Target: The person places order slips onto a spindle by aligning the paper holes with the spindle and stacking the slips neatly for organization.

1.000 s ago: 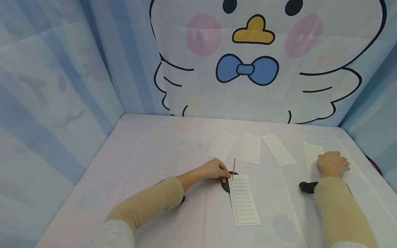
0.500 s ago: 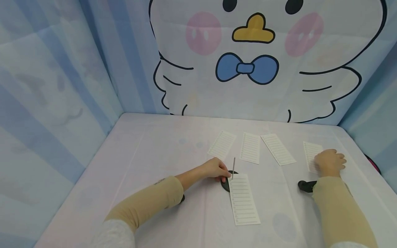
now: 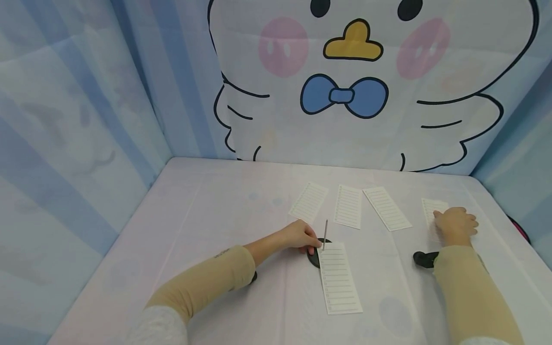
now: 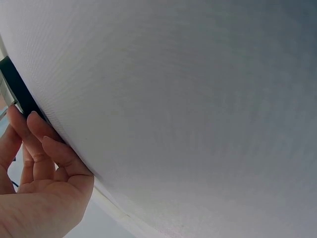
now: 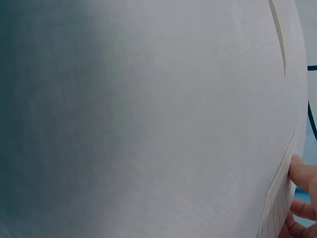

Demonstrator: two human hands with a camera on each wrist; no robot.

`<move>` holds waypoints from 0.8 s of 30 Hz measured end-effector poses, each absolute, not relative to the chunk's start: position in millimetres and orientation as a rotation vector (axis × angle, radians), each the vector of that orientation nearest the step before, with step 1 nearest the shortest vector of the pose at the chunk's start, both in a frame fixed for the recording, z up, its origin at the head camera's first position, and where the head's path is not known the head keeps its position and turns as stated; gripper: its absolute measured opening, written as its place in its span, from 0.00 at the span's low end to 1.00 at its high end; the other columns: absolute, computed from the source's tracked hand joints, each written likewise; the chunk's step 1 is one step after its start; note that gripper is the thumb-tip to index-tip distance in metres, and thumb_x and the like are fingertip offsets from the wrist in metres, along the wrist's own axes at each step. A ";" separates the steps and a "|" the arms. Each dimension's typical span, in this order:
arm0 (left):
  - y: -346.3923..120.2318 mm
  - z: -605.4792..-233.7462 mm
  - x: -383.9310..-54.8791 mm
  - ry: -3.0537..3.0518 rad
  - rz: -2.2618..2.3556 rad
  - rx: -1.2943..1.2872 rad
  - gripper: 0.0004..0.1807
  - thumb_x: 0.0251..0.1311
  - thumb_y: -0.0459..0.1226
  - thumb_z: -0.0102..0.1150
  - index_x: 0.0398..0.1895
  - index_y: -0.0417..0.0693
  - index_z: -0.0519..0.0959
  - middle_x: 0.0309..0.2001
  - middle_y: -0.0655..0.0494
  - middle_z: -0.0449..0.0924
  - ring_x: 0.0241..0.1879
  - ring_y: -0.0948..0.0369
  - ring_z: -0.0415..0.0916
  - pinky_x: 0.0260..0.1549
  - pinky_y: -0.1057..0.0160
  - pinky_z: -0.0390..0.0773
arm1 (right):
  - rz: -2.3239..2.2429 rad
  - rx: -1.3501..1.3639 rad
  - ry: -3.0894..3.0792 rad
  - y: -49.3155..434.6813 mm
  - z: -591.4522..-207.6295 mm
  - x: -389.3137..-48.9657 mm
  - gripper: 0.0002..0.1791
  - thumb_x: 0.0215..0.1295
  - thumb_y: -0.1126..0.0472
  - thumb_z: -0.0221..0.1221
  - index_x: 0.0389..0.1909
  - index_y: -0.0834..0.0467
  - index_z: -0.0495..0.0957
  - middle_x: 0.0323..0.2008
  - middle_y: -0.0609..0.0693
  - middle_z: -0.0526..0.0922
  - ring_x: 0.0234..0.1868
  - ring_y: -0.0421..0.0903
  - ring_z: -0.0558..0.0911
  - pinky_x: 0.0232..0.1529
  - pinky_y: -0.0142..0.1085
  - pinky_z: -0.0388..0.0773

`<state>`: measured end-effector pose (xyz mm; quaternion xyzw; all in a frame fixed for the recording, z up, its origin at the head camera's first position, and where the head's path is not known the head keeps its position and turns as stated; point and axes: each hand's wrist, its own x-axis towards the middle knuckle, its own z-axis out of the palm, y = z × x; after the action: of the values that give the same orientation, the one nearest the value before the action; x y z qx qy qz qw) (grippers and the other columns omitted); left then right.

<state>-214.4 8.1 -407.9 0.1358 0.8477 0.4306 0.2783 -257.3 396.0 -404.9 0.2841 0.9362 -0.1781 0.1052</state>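
A ruled paper slip [image 3: 339, 282] lies over the dark round base [image 3: 313, 259] of a paper spike, whose thin metal pin [image 3: 325, 234] stands up at the slip's top end. My left hand [image 3: 299, 235] pinches that slip near its upper left corner, its other fingers curled beside the base; the left wrist view shows the fingertips by the dark base edge [image 4: 21, 89]. Far to the right, my right hand [image 3: 456, 226] rests on another ruled slip [image 3: 432, 207]. In the right wrist view its thumb [image 5: 302, 174] touches this slip; the hand hides much of it.
Three more ruled slips, a left one [image 3: 308, 201], a middle one [image 3: 348, 207] and a tilted one [image 3: 387, 209], lie apart behind the spike. The pale table [image 3: 215, 201] meets a printed cloth backdrop [image 3: 340, 139], with cloth sides left and right.
My right hand has shifted slightly left, covering more of the rightmost slip. The left hand, the spike and the other slips stay where they were.
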 end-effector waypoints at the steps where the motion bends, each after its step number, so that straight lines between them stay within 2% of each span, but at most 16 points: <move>1: 8.1 -407.7 -214.2 2.275 1.155 0.364 0.08 0.55 0.36 0.62 0.22 0.41 0.81 0.13 0.57 0.75 0.14 0.66 0.68 0.17 0.72 0.68 | -0.520 0.839 2.758 395.4 -404.5 -257.2 0.39 0.69 0.53 0.36 0.55 0.89 0.40 0.52 0.88 0.48 0.57 0.78 0.53 0.55 0.61 0.55; 14: 8.2 -410.0 -215.0 2.292 1.131 0.384 0.08 0.56 0.38 0.61 0.23 0.43 0.82 0.14 0.57 0.77 0.15 0.66 0.69 0.17 0.72 0.68 | -0.520 0.841 2.787 392.5 -405.7 -256.8 0.36 0.70 0.56 0.36 0.53 0.91 0.42 0.51 0.87 0.50 0.54 0.78 0.56 0.55 0.62 0.53; 22: 7.9 -409.7 -214.7 2.296 1.135 0.377 0.08 0.55 0.38 0.61 0.23 0.43 0.82 0.14 0.58 0.76 0.15 0.66 0.68 0.17 0.72 0.68 | -0.527 0.845 2.833 395.9 -408.8 -261.9 0.40 0.69 0.55 0.39 0.57 0.87 0.34 0.57 0.87 0.37 0.60 0.79 0.41 0.56 0.66 0.42; 24: 7.7 -409.5 -214.6 2.296 1.134 0.378 0.08 0.55 0.38 0.61 0.23 0.43 0.82 0.14 0.58 0.76 0.15 0.66 0.68 0.17 0.72 0.68 | -0.500 0.838 2.841 396.4 -409.7 -263.2 0.40 0.69 0.55 0.39 0.58 0.86 0.32 0.58 0.87 0.36 0.61 0.78 0.41 0.57 0.65 0.41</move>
<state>-214.6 7.7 -409.5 0.1405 0.8534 0.4213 0.2729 -263.2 396.4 -409.7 0.2783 0.9435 -0.1661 0.0690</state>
